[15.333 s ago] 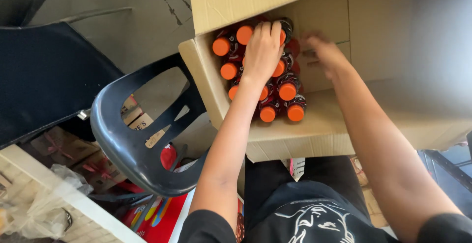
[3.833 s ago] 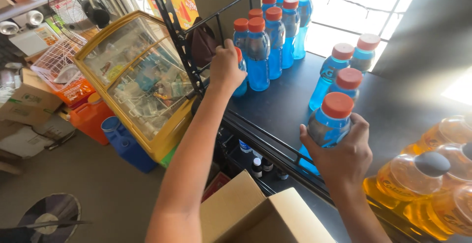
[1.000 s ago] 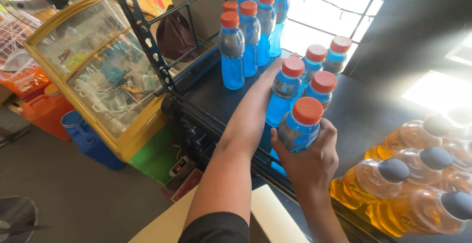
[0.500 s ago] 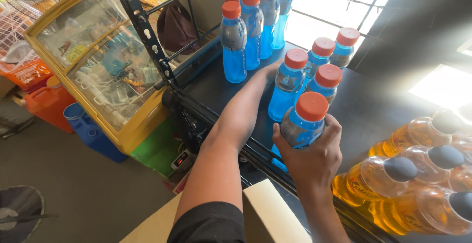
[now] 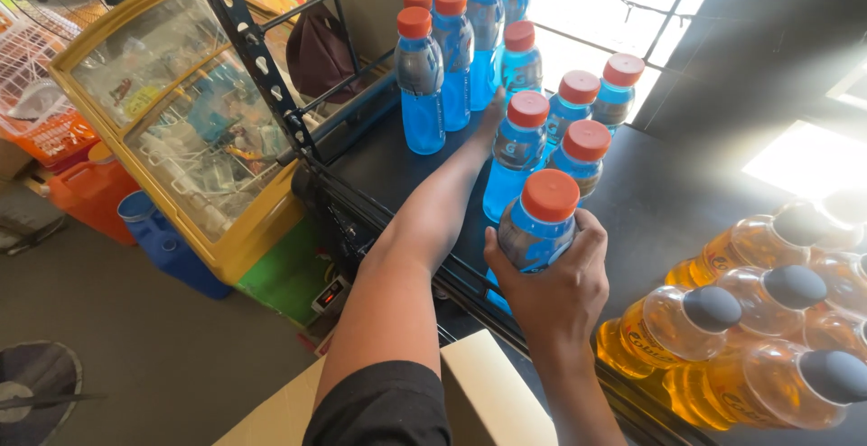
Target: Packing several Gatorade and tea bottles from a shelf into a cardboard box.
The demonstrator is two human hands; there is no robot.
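Note:
Blue drink bottles with orange caps stand in rows on a dark shelf (image 5: 668, 202). My right hand (image 5: 551, 292) grips the nearest blue bottle (image 5: 539, 225) at the shelf's front edge. My left hand (image 5: 492, 112) reaches further in between the bottles, its fingers against a blue bottle (image 5: 517, 153) in the second row and partly hidden behind it. Two more blue bottles (image 5: 582, 153) stand just right of it, and a taller line of blue bottles (image 5: 423, 80) runs to the back.
Several orange drink bottles with grey caps (image 5: 768, 320) crowd the shelf's right end. A black metal rack post (image 5: 262, 67) stands at the left. Below are a yellow glass-topped chest freezer (image 5: 172, 112), a blue jug (image 5: 167, 243), a fan (image 5: 36, 392) and a cardboard box flap (image 5: 488, 401).
My left hand has slid deeper along the shelf toward the second-row bottles. My right hand keeps the same bottle at the front edge.

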